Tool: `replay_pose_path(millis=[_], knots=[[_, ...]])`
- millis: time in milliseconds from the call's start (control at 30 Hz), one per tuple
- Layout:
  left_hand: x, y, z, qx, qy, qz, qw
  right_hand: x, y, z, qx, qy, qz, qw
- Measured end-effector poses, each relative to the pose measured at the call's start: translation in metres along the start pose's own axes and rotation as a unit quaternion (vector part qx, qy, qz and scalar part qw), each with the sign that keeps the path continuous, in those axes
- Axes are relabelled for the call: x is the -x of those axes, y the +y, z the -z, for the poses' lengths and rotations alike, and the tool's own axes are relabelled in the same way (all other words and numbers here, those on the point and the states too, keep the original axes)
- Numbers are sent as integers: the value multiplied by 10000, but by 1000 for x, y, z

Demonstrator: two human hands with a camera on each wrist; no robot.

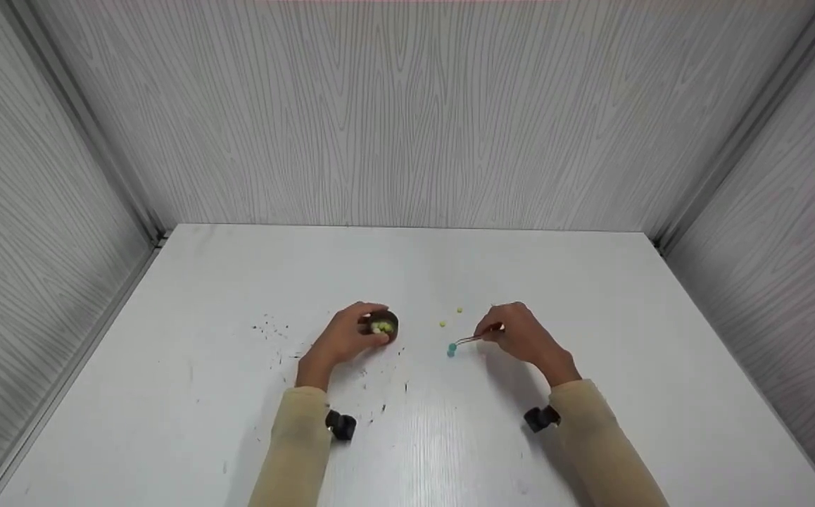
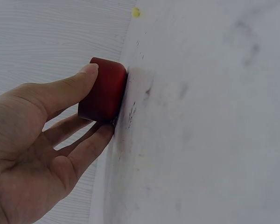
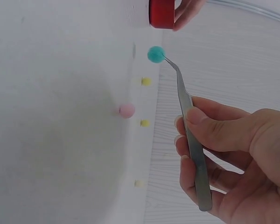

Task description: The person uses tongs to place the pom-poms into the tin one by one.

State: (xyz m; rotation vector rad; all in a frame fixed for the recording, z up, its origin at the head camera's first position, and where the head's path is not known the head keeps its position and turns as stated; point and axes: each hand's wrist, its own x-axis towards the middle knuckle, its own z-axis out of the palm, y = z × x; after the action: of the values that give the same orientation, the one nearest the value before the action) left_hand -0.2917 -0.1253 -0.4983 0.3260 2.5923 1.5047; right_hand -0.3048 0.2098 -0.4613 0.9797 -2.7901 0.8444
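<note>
My left hand (image 1: 340, 338) holds a small round cup (image 2: 103, 91), red outside and dark within, thumb on one side and fingers on the other. Several yellow-green balls (image 1: 382, 327) lie inside the cup, which stands on the white table. In my right hand (image 3: 238, 154) is a pair of bent-tip metal tweezers (image 3: 193, 149), gripped between thumb and fingers. The tips pinch a fuzzy teal ball (image 3: 156, 54), to the right of the cup in the head view. Small yellow balls (image 3: 145, 123) and a pink ball (image 3: 127, 110) rest on the table near the tweezers.
Dark specks (image 1: 274, 329) and smudges mark the white tabletop (image 1: 421, 436) around and left of the left hand. Grey wood-grain panels (image 1: 407, 113) stand behind the table and along both sides. A paler ball (image 3: 138, 183) lies lower in the right wrist view.
</note>
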Motion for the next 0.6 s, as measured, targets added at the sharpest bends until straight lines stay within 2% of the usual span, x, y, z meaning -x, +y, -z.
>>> replay_pose_path(millis=[233, 600], knots=[[2, -2, 1, -52, 23, -62, 10000, -1, -3, 1, -131, 116, 5, 9998], [1, -2, -1, 16, 40, -47, 10000, -12, -12, 1, -319, 188, -287, 9989]])
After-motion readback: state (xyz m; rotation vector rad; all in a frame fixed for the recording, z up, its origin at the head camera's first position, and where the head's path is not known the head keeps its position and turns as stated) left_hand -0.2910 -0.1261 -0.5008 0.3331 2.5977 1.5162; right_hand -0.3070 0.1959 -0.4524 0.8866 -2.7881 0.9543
